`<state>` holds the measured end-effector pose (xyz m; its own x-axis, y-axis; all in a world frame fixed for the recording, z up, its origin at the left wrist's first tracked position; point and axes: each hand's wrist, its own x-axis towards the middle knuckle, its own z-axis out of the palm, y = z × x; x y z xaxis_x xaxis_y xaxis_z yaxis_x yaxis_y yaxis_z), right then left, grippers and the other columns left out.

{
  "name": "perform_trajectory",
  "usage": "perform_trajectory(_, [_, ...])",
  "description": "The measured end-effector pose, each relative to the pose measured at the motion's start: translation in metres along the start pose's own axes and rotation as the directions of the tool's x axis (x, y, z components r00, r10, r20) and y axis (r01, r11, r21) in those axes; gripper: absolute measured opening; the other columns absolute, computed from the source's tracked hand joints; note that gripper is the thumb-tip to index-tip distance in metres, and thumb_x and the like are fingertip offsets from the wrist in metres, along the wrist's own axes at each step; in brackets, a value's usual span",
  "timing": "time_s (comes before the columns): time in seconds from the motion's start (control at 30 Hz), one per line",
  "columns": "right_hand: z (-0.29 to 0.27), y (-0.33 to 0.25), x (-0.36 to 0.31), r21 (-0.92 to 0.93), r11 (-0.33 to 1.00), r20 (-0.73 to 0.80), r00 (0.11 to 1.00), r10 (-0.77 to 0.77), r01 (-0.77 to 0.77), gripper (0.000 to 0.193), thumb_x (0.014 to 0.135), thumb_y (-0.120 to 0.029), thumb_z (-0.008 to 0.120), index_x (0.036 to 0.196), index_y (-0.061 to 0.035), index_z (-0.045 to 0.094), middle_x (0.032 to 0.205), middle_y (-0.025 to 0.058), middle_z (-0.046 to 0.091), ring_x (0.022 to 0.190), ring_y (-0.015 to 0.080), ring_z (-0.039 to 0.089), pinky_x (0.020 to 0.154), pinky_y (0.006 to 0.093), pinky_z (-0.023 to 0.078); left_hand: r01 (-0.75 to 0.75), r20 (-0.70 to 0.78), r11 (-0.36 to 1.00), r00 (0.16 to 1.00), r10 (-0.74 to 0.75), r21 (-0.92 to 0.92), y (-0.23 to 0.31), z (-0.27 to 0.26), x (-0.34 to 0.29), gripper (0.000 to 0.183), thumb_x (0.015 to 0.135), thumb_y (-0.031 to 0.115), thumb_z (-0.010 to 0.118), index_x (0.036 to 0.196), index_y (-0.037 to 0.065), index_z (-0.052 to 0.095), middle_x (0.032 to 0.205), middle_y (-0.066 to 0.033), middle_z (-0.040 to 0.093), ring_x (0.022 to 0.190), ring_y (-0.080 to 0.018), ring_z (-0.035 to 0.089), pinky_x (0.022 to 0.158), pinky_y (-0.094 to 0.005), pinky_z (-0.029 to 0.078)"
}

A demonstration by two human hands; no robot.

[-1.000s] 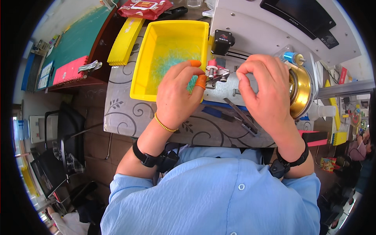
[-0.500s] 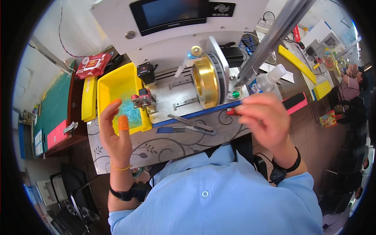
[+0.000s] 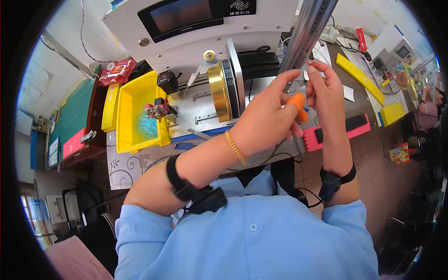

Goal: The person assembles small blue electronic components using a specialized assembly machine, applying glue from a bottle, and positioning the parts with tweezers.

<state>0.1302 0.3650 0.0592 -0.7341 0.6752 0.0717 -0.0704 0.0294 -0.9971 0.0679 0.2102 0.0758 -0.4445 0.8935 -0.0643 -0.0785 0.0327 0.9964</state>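
My left hand [image 3: 268,114] reaches across to the right, past the gold ring drum [image 3: 218,92]. Orange finger covers show on two of its digits, which come together; anything between them is too small to make out. Beside it my right hand [image 3: 326,91] is raised, thumb and fingertip pinched around a tiny silvery piece [image 3: 309,62] near the metal post [image 3: 310,35]. The drum is mounted on a white machine [image 3: 196,42] with a screen. A thin metal tool [image 3: 198,134] lies at the machine's front edge, partly hidden by my left forearm.
A yellow bin [image 3: 123,135] with tangled pale-blue strands stands left of the machine. Close to my right forearm is a pink ridged strip [image 3: 311,140] with a black bar on it. Yellow ridged strips [image 3: 359,79] lie further right. A red soft pack [image 3: 116,71] sits at the back left.
My left hand has swung from beside the yellow bin to the right, close to my right hand. The right hand has moved up toward the post. The view has shifted slightly.
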Motion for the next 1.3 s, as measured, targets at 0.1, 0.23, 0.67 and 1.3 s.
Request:
perform_trajectory(0.1, [-0.004, 0.005, 0.005, 0.025, 1.000, 0.031, 0.999, -0.015, 0.014, 0.024, 0.094, -0.019, 0.060, 0.109, 0.0000, 0.058, 0.057, -0.0022, 0.052, 0.043, 0.0032, 0.043, 0.040, 0.0191, 0.033, -0.012, -0.126, 0.999, 0.992, 0.019, 0.052, -0.008, 0.006, 0.026, 0.048, 0.098, 0.014, 0.046, 0.142, 0.004, 0.033, 0.084, -0.0110, 0.067, 0.061, -0.0139, 0.066, 0.052, -0.0238, 0.050])
perform_trajectory(0.23, [-0.007, 0.006, 0.009, 0.042, 0.998, 0.054, 0.997, -0.058, 0.055, 0.023, 0.093, -0.019, 0.061, 0.106, 0.0006, 0.059, 0.056, -0.0035, 0.050, 0.043, 0.0026, 0.042, 0.040, 0.0192, 0.032, -0.114, -0.241, 0.981, 0.959, 0.150, 0.156, -0.023, 0.011, 0.051, 0.034, 0.097, 0.015, 0.049, 0.126, -0.002, 0.051, 0.073, -0.0081, 0.067, 0.058, -0.0131, 0.065, 0.052, -0.0250, 0.050])
perform_trajectory(0.67, [-0.015, 0.004, 0.012, -0.048, 0.994, 0.094, 0.991, -0.094, 0.098, 0.020, 0.093, -0.018, 0.062, 0.102, -0.0003, 0.061, 0.061, -0.0030, 0.056, 0.046, 0.0012, 0.042, 0.042, 0.0189, 0.032, -0.082, -0.261, 0.978, 0.956, 0.132, 0.194, -0.027, 0.016, 0.061, 0.021, 0.096, 0.015, 0.052, 0.101, 0.000, 0.066, 0.067, -0.0044, 0.065, 0.054, -0.0098, 0.062, 0.050, -0.0238, 0.048])
perform_trajectory(1.3, [-0.015, -0.006, 0.021, -0.097, 0.971, -0.016, 0.976, -0.219, 0.217, 0.017, 0.094, -0.018, 0.061, 0.100, -0.0022, 0.061, 0.063, -0.0066, 0.050, 0.051, -0.0002, 0.039, 0.045, 0.0182, 0.029, -0.020, -0.210, 0.994, 0.977, 0.042, 0.107, -0.033, 0.013, 0.048, 0.025, 0.098, 0.021, 0.051, 0.104, 0.003, 0.067, 0.064, -0.0038, 0.061, 0.050, -0.0087, 0.058, 0.046, -0.0231, 0.045])
